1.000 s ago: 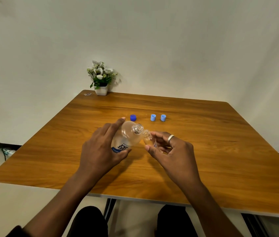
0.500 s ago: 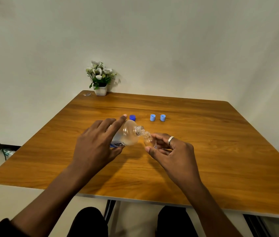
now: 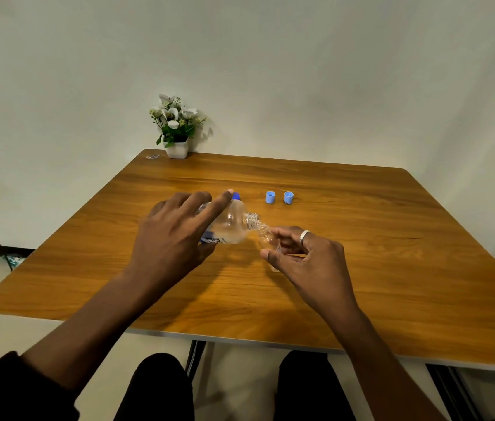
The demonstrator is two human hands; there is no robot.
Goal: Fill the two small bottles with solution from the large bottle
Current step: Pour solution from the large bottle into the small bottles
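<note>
My left hand (image 3: 168, 238) grips the large clear bottle (image 3: 232, 224), tipped almost flat with its open neck pointing right and down. That neck meets the mouth of a small clear bottle (image 3: 266, 238), which my right hand (image 3: 307, 259) pinches between thumb and fingers just above the wooden table (image 3: 361, 268). A ring shows on a right finger. Only one small bottle is visible; my hands may hide the other.
Behind the bottles lie two light blue caps (image 3: 270, 197) (image 3: 289, 197) and a dark blue cap (image 3: 235, 195), partly behind my left index finger. A potted white flower plant (image 3: 176, 129) stands at the far left corner by the wall.
My left hand has tipped the large bottle further over, from slanted to nearly horizontal, bringing its neck down onto the small bottle's mouth. My right hand has stayed almost still.
</note>
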